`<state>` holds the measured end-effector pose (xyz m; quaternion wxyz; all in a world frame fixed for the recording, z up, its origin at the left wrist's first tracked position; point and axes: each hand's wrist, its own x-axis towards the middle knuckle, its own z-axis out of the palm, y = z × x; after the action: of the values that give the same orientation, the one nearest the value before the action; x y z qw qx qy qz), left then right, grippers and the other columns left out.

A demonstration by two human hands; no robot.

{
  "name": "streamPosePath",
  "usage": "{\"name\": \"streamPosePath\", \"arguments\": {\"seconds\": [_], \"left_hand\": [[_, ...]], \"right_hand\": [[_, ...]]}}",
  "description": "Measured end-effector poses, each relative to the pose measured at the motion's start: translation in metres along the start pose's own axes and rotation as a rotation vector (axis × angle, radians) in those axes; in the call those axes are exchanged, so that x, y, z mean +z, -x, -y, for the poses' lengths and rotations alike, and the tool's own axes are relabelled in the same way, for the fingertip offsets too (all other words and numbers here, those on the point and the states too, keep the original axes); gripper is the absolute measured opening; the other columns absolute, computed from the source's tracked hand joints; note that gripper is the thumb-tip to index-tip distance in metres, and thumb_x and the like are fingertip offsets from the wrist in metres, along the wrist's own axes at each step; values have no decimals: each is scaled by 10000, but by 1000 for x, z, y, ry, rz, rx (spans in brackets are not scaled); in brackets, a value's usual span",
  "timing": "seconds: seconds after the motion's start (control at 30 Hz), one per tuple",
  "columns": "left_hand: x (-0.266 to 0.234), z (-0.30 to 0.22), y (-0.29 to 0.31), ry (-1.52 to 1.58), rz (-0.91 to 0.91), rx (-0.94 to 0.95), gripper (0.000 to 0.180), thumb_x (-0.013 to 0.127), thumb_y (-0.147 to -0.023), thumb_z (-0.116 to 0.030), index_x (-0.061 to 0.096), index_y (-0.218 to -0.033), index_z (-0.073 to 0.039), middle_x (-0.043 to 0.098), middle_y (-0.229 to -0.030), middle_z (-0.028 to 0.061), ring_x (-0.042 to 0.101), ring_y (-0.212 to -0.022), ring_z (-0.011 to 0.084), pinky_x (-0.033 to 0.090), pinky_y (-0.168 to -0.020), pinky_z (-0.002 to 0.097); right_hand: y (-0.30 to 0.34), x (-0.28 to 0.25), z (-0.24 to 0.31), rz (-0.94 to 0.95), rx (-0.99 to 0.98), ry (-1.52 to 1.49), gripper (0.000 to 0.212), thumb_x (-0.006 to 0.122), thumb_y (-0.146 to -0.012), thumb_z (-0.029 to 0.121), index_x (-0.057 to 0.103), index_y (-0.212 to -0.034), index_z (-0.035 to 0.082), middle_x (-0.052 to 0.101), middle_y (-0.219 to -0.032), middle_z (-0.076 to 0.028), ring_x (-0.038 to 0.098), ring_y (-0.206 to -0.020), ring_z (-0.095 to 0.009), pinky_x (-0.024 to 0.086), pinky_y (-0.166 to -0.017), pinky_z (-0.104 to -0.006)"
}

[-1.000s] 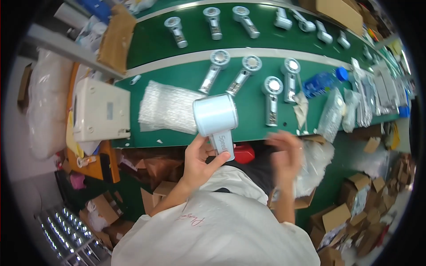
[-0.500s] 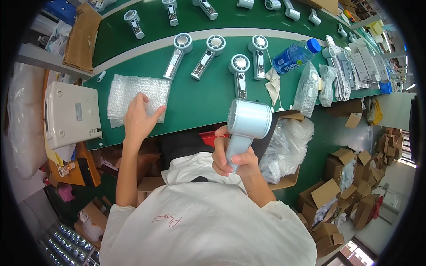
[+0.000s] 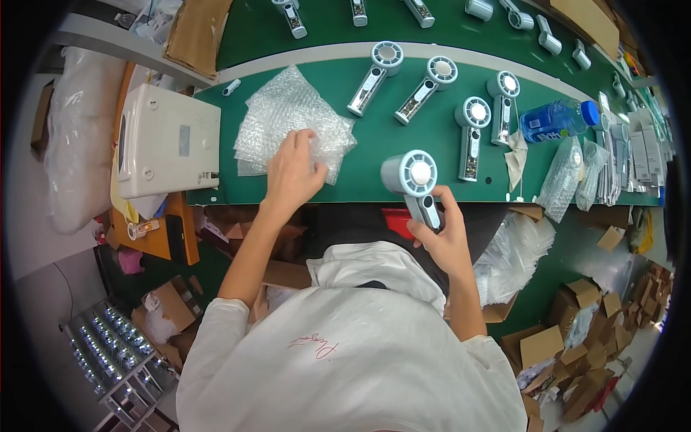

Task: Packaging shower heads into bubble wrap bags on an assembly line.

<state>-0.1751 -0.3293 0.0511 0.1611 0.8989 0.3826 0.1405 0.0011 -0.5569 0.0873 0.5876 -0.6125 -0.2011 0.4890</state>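
Note:
My right hand (image 3: 448, 234) is closed around the handle of a pale blue handheld fan (image 3: 410, 176), held upright near the table's front edge. Its round head, with a ring of vents and a silvery centre, faces away from my left hand. To the left lies a fanned-out stack of clear bubble-wrap bags (image 3: 277, 108). My left hand (image 3: 294, 169) rests on them with bent fingers, the thumb apart from the others; its fingertips touch the top bag. Several similar fans lie on the green table, among them one fan (image 3: 470, 147) close to my right hand.
A cream-coloured machine (image 3: 169, 144) stands at the table's left end. At the right are a blue drink bottle (image 3: 554, 121), wrapped items (image 3: 561, 176) and white boxes (image 3: 640, 155). Below the edge sits a carton of bubble wrap (image 3: 504, 266). More fans lie on the belt behind.
The bubble-wrap stack has been spread and turned under my left hand. My right hand has turned the fan so its vented face shows. The whole view has shifted left.

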Motion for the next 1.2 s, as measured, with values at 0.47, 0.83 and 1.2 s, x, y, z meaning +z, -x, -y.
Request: {"name": "streamPosePath", "arguments": {"seconds": [0.47, 0.83, 1.2], "left_hand": [[7, 20, 12, 31, -233, 165, 236, 633, -796, 16, 635, -1025, -41, 601, -932, 80, 569, -778, 262, 480, -704, 361], [8, 17, 11, 114, -34, 140, 106, 645, -840, -36, 671, -943, -36, 622, -858, 57, 552, -690, 209, 460, -629, 306], [6, 40, -9, 1052, 78, -526, 66, 611, -898, -57, 610, -866, 1, 523, -690, 5, 443, -595, 114, 376, -549, 257]], "right_hand": [[4, 7, -37, 82, -169, 144, 521, 676, -774, -62, 543, -1275, -12, 571, -1167, -111, 624, -858, -207, 542, -595, -255], [-24, 52, -30, -8, -294, 80, 516, 703, -849, 4, 523, -1331, -17, 654, -1114, -166, 685, -921, -252, 556, -702, -305], [-77, 71, -62, -126, -855, 763, 479, 729, -788, 73, 610, -1251, 63, 683, -1176, -60, 678, -806, -247, 538, -688, -328]]}}
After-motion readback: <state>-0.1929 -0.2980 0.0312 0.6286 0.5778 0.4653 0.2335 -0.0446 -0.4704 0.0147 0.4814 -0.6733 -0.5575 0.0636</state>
